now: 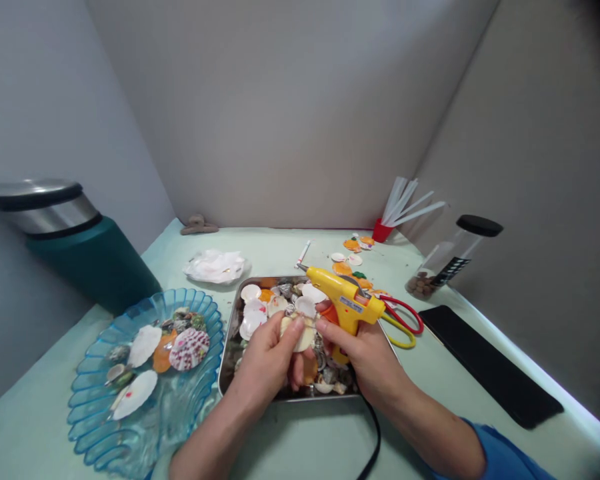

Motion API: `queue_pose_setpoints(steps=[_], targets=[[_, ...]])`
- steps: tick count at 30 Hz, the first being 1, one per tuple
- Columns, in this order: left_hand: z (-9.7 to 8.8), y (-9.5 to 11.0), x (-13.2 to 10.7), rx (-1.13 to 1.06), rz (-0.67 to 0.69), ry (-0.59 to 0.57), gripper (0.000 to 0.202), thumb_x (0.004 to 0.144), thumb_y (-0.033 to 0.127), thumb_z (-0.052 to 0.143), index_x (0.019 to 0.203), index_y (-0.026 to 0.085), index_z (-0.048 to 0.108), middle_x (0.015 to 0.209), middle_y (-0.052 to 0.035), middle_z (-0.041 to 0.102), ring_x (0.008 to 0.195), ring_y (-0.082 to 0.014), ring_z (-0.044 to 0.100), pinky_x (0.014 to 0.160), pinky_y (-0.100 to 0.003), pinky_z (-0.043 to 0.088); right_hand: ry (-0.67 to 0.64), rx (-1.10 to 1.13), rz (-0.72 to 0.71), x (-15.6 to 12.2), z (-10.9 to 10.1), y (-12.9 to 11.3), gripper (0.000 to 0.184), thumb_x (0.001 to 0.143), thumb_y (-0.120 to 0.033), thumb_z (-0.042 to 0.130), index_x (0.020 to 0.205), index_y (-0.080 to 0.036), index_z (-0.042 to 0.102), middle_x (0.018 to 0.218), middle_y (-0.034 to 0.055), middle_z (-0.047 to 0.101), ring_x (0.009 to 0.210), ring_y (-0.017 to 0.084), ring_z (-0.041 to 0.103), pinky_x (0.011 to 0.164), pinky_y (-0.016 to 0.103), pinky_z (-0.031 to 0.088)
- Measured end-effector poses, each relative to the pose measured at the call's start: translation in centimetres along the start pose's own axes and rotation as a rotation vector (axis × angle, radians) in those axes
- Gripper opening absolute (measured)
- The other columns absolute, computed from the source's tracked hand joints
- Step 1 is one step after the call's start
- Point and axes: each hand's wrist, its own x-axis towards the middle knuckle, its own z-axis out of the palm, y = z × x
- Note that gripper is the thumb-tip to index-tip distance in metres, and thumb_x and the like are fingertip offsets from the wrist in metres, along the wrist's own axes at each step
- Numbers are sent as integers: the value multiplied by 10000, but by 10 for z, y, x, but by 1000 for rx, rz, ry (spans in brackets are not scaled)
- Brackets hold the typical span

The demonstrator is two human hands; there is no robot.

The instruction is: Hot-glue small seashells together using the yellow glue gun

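Observation:
Between the thumb and fingers of my left hand [269,360] is a pale cream seashell [300,333], held over a metal tray [290,399] full of mixed shells. My right hand [373,357] is wrapped round the handle of a yellow glue gun [347,300]. Its nozzle points up and to the left, toward the back of the tray, and its black cord runs down to the table's front edge. The right thumb and index finger reach to the shell's right edge. Part of the tray's contents is hidden behind both hands.
At left a blue scalloped plate [87,393] carries several shells, beside a green bottle [95,260]. White tissue [215,267], a marker [304,253] and orange shell pieces [343,268] lie behind. Scissors [405,327], a black phone-like slab [490,367], a jar [450,260] and a red cup [381,231] of glue sticks stand right.

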Motion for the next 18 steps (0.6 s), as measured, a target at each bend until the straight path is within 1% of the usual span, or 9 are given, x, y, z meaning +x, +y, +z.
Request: queue_pose_setpoints(steps=[3,5,9,13,18], targets=[[0,0,0,14,-5,20,314,848,469,467,705,190,476,374,60,499,288,-85,406,355,-191,329,6,-8,-15,0,0,0,278,691,-289,710,919,-172,602,683,-38,564,511,90,471,496,223,389],[0,1,0,19,6,23,316,850,458,472,691,186,491,371,52,504,308,-89,425,382,-197,357,8,-18,-22,0,1,0,269,701,-285,702,923,-170,603,673,-40,560,519,92,472,505,224,396],[-1,3,-1,-27,14,-14,316,846,454,487,716,171,536,388,27,539,373,-108,480,447,-212,407,25,-25,-31,0,0,0,272,699,-278,701,931,-172,606,678,-37,569,537,104,490,525,235,419],[-2,3,-2,-64,-9,-38,321,829,468,513,779,156,567,406,15,568,380,-115,495,439,-213,405,40,-11,-43,0,0,-1,267,694,-270,698,928,-171,614,743,-19,603,574,117,517,563,247,439],[-1,3,-2,-74,-15,-25,350,815,486,522,754,146,576,396,8,567,372,-110,494,435,-207,406,46,0,-43,0,0,-2,270,686,-268,700,922,-172,612,771,-15,606,580,119,513,561,249,435]])
